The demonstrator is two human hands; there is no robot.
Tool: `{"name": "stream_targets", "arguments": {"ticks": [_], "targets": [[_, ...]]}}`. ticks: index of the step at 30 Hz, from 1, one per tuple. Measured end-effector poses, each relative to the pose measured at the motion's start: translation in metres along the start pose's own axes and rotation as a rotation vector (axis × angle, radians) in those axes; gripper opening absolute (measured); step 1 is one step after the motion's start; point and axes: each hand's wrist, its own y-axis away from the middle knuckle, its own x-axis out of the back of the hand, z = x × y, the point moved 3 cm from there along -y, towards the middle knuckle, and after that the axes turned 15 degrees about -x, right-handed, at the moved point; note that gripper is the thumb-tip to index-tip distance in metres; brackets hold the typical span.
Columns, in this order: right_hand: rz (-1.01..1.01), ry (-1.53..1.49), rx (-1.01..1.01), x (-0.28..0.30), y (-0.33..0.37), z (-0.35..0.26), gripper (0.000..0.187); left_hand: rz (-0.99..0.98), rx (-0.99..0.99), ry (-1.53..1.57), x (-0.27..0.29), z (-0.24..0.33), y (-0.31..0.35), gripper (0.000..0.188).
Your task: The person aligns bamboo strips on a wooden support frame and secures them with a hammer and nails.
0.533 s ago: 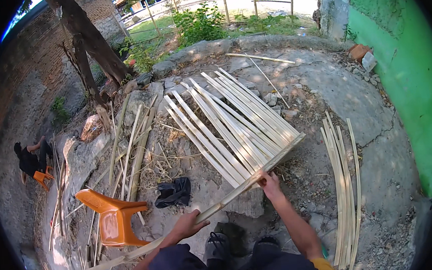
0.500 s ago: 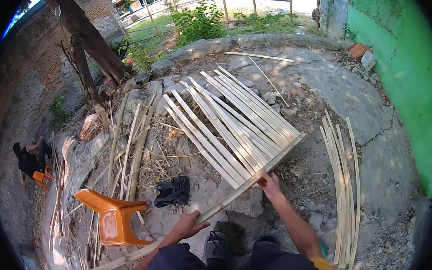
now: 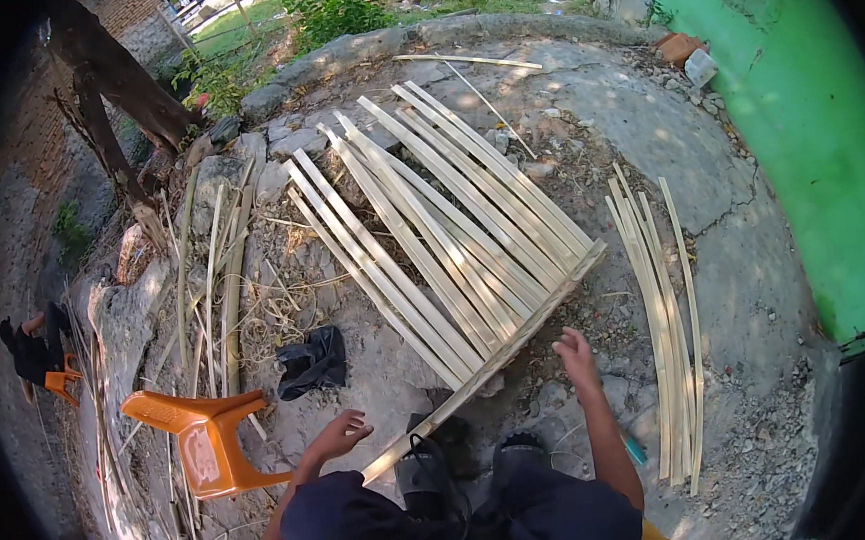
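A fan of split bamboo strips (image 3: 494, 170) lies on the ground in front of me, side by side and some crossing. Along their near ends runs one longer bamboo strip (image 3: 461, 392), slanting from the upper right down toward my feet. My left hand (image 3: 339, 434) hovers left of its lower part, fingers apart and holding nothing. My right hand (image 3: 577, 357) is raised on the other side, below the strip's right half, with its fingers spread and no contact visible. The strip's lower end is hidden behind my left leg.
Another group of bamboo strips (image 3: 662, 324) lies to the right, near a teal object (image 3: 633, 447) partly behind my forearm. At left are an orange plastic chair (image 3: 209, 446), a black plastic bag (image 3: 314, 362) and loose poles. Farther left sits another person (image 3: 32, 348).
Both hands have let go of the long strip and drawn apart from it. Its lower end has shifted right and nearer my feet. The view has tilted down somewhat.
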Motion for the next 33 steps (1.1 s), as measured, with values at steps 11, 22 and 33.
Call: {"name": "stream_targets", "arguments": {"ticks": [11,22,33], "targets": [[0.158,0.479,0.316,0.029,-0.039,-0.075,0.056,0.560,0.090,1.191,0.081,-0.046,-0.198,0.098],[0.284,0.864,0.960,-0.053,-0.123,-0.213,0.058,0.719,-0.060,0.847,0.078,-0.015,-0.322,0.048],[0.149,0.793,0.869,-0.224,-0.115,-0.126,0.064,0.742,-0.096,1.079,0.073,-0.021,-0.325,0.027]]}}
